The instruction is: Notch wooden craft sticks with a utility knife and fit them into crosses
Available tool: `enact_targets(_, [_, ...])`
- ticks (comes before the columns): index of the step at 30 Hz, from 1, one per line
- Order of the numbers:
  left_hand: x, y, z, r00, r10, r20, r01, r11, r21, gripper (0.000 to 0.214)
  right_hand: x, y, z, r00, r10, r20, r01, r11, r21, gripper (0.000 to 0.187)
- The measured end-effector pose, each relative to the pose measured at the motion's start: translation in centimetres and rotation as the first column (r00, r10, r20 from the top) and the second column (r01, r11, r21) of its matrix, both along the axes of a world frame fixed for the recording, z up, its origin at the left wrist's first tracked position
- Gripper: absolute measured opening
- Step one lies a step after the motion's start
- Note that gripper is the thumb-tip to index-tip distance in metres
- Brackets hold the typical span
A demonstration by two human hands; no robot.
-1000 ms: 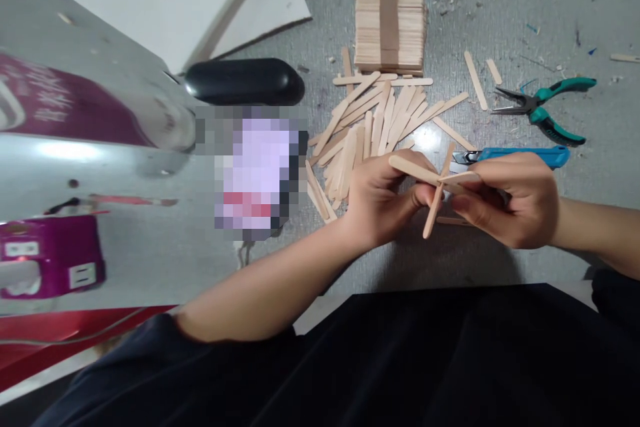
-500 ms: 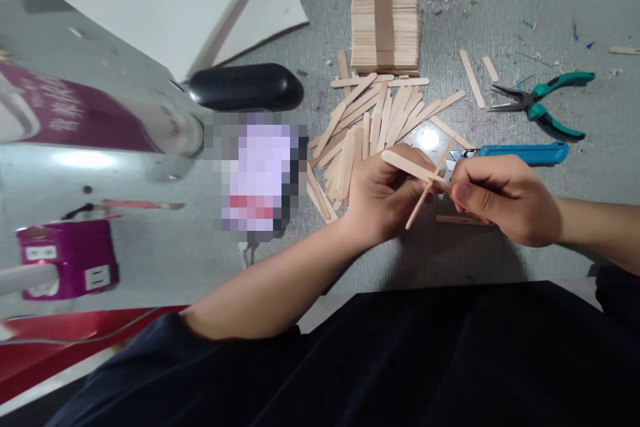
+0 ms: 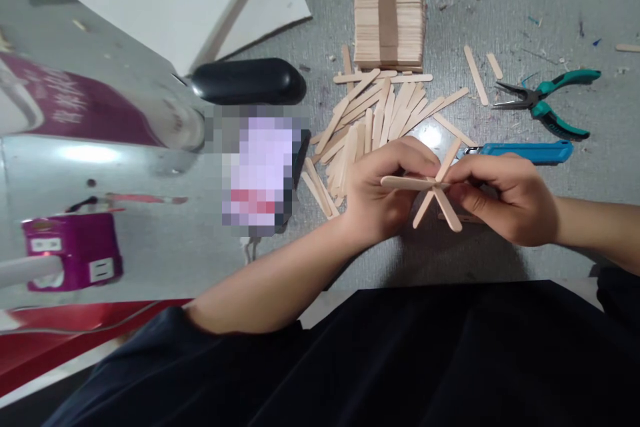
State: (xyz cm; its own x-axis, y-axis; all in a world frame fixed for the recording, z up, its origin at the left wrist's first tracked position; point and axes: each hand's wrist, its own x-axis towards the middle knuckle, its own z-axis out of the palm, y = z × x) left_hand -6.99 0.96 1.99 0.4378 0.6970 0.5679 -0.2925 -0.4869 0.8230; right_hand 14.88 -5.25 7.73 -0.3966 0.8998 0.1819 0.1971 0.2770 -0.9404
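Observation:
Between my hands is a star of crossed wooden craft sticks (image 3: 407, 183), its arms spreading from one centre. My left hand (image 3: 383, 190) is closed on it from the left, with most fingertips hidden behind the sticks. From the right, my right hand (image 3: 507, 200) pinches it near the centre, thumb below and index finger above. Just beyond my hands lies a loose pile of craft sticks (image 3: 383, 113). A blue utility knife (image 3: 527, 152) rests behind my right hand, its blade end partly covered.
A banded bundle of craft sticks (image 3: 367, 27) stands behind the pile. Green-handled pliers (image 3: 543, 103) lie at the right. To the left are a blurred-out phone (image 3: 265, 167), a black case (image 3: 250, 81), a purple power socket block (image 3: 75, 250) and a large bottle (image 3: 75, 100).
The stick star has turned in my hands: its left arm is now level, and another arm shows pointing down to the right. My right fingers have shifted their hold near the centre.

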Motion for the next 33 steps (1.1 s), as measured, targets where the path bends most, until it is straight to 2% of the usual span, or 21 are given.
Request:
enact_targets(5, [0.0, -0.2, 0.1, 1.0, 0.004, -0.017, -0.005, 1.0, -0.026, 0.009, 0.0, -0.2, -0.1, 0.999, -0.009, 0.041, 0.005, 0.994, 0.106, 0.015])
enact_targets(8, [-0.1, -0.2, 0.1, 0.999, 0.003, -0.054, -0.006, 0.998, -0.066, 0.017, -0.1, -0.3, 0.3, 0.999, -0.007, 0.04, 0.003, 0.995, 0.1, 0.015])
enact_targets(10, [-0.1, -0.2, 0.0, 0.999, 0.004, -0.055, -0.008, 0.998, -0.067, 0.018, -0.1, -0.3, 0.7, 1.0, -0.022, 0.022, 0.021, 1.0, 0.007, 0.014])
enact_targets(12, [0.0, -0.1, -0.1, 0.999, 0.025, -0.044, -0.028, 0.997, -0.066, 0.015, -0.2, -0.2, 0.9, 0.998, -0.03, -0.052, 0.021, 0.986, -0.164, 0.015])
enact_targets(15, [0.2, -0.1, 0.0, 0.998, 0.036, -0.046, -0.041, 0.995, -0.095, 0.015, -0.4, -0.1, 1.0, 0.975, -0.054, -0.215, -0.036, 0.919, -0.393, 0.019])
enact_targets(18, [0.2, -0.3, 0.4, 0.998, 0.009, -0.064, -0.018, 0.989, -0.145, 0.018, -0.6, -0.1, 0.9, 0.955, -0.104, -0.279, -0.05, 0.867, -0.496, 0.021])
enact_targets(22, [0.0, -0.6, 0.7, 0.993, 0.025, -0.119, -0.047, 0.981, -0.186, 0.018, -0.7, -0.1, 0.9, 0.949, -0.146, -0.28, -0.041, 0.822, -0.568, 0.021])
enact_targets(27, [-0.3, -0.5, 0.8, 0.971, 0.036, -0.237, -0.088, 0.973, -0.213, 0.033, -0.7, -0.1, 1.0, 0.949, -0.153, -0.275, -0.032, 0.823, -0.568, 0.02])
enact_targets(33, [-0.2, -0.6, 0.7, 0.972, 0.026, -0.235, -0.091, 0.958, -0.273, 0.036, -0.7, 0.0, 1.2, 0.959, -0.186, -0.214, 0.023, 0.804, -0.595, 0.019])
